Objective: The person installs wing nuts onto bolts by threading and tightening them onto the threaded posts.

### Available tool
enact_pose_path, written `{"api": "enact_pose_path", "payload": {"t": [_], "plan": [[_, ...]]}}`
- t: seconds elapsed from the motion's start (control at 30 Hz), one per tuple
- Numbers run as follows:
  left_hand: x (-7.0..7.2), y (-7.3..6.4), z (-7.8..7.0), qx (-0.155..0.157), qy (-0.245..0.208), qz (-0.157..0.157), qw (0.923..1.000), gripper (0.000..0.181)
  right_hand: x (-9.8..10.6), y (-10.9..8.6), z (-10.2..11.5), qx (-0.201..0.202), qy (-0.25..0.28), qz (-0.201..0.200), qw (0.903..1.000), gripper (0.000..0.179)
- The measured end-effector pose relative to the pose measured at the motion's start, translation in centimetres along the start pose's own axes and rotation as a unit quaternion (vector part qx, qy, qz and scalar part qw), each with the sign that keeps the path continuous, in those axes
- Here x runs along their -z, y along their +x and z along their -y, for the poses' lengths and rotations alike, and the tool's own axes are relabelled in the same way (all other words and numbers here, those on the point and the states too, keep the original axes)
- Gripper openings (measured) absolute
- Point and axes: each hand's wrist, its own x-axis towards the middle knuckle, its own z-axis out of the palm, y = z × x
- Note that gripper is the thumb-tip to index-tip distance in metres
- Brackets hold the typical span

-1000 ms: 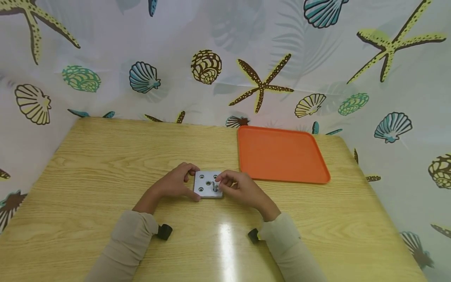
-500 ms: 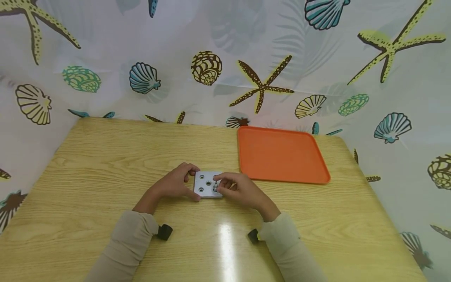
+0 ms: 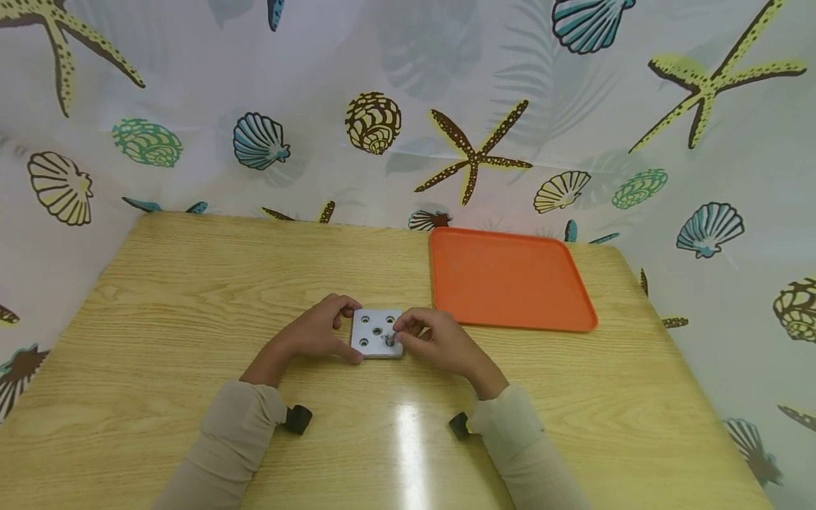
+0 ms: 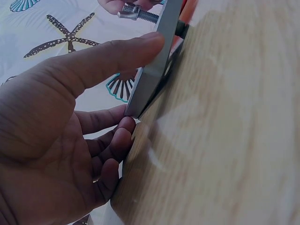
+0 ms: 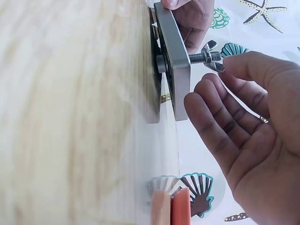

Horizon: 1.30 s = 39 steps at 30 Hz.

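A square silver metal plate (image 3: 376, 346) with several round holes lies in front of me, slightly raised on a bolt head (image 5: 161, 63) at the table. The threaded bolt (image 5: 197, 58) passes through its near right hole and carries a wing nut (image 5: 215, 64) near the upper end. My left hand (image 3: 316, 330) grips the plate's left side, thumb at the near corner and fingers at the far one. With thumb and index finger, my right hand (image 3: 438, 343) pinches a wing of the nut; its other fingers are loosely curled beside the plate.
An orange tray (image 3: 510, 280) lies at the back right of the wooden table (image 3: 223, 269). Behind the table hangs a white curtain (image 3: 319, 64) printed with shells and starfish. A black wrist camera (image 3: 297, 419) sits at the left sleeve, another camera (image 3: 459, 426) at the right.
My right fingers have shifted around the wing nut, closing in over it and then drawing slightly back to the right. The left hand and the plate have stayed put.
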Motion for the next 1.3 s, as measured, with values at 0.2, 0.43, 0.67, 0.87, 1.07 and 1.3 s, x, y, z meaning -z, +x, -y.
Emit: {"api": "enact_pose_path", "payload": {"t": [0.2,0.43,0.67,0.87,1.07,1.3], "plan": [[-0.03,-0.01,-0.02,-0.002,0.001,-0.002,1.0000,0.084,-0.06,-0.01,-0.08,-0.003,0.003,-0.004,1.0000,0.008],[-0.10,0.02,0.01,-0.001,0.002,-0.004,1.0000,0.084,-0.02,-0.02,-0.17,0.015,0.004,0.002,0.9999,0.006],[-0.07,0.11,0.09,-0.006,0.004,-0.002,1.0000,0.082,0.00,-0.15,-0.22,0.022,0.002,0.006,0.9997,0.005],[-0.20,0.16,0.09,-0.006,0.006,-0.004,1.0000,0.082,0.00,-0.16,-0.25,0.034,-0.002,0.007,0.9994,0.017],[-0.24,0.11,0.06,-0.003,0.003,-0.005,1.0000,0.082,0.02,-0.13,-0.22,0.033,-0.006,0.023,0.9992,0.026],[-0.19,0.21,-0.03,-0.004,0.004,-0.005,1.0000,0.082,0.23,-0.17,-0.10,0.039,-0.010,0.031,0.9987,0.027]]}}
